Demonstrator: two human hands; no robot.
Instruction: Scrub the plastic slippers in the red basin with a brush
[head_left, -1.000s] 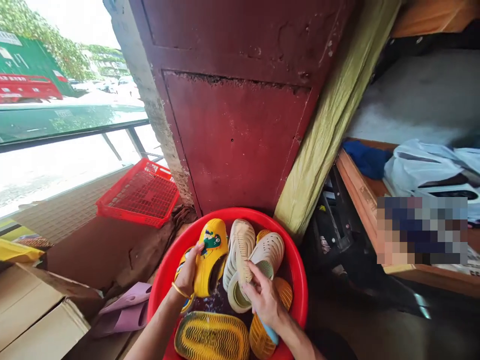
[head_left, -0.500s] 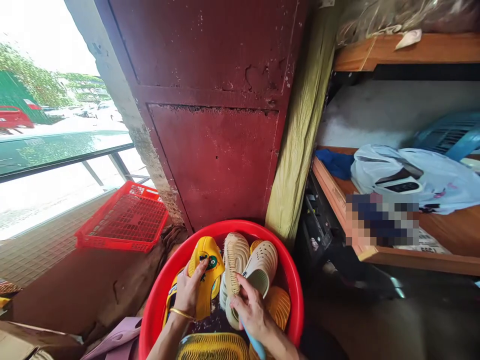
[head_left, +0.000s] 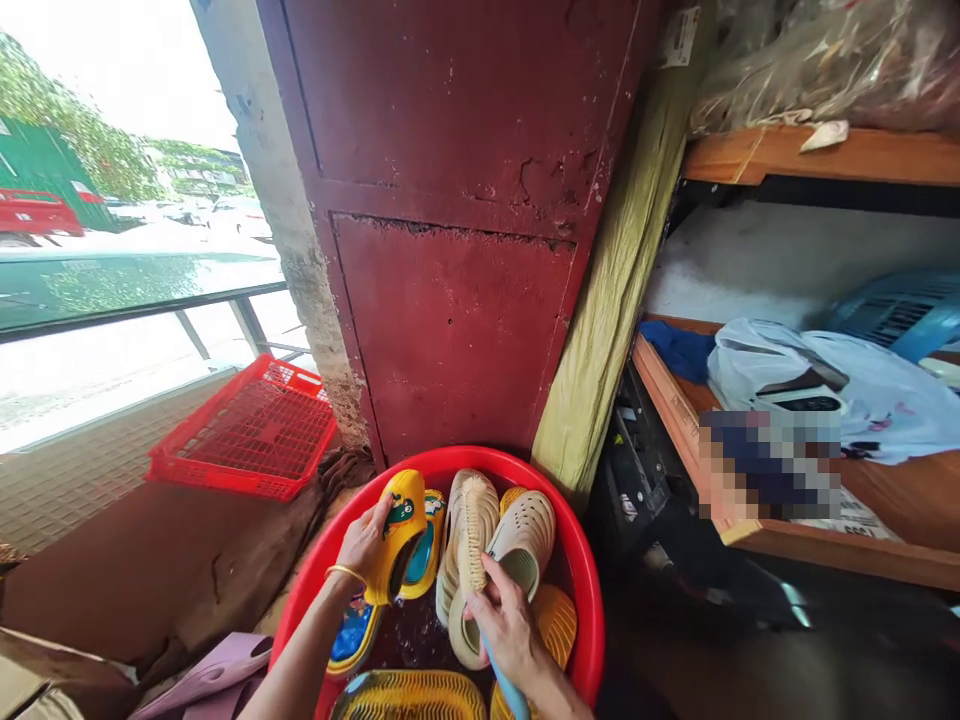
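Left hand [head_left: 366,545]: closed firmly around a yellow slipper [head_left: 397,530], at 11 o'clock.
Right hand [head_left: 511,635]: wrapped around a blue-handled brush [head_left: 472,535], its bristles on a cream slipper [head_left: 521,530], at 12 o'clock.
Progress: all slippers shown lie inside the red basin [head_left: 579,560].
Beyond: red plastic crate [head_left: 247,430], 11 o'clock; wooden shelf [head_left: 675,410], 2 o'clock.

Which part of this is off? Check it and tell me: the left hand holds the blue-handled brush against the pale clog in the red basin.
The hand is wrong. The head view shows the right hand holding the blue-handled brush, not the left. The left hand grips a yellow slide sandal. The brush is against the pale clog in the red basin, as you said.
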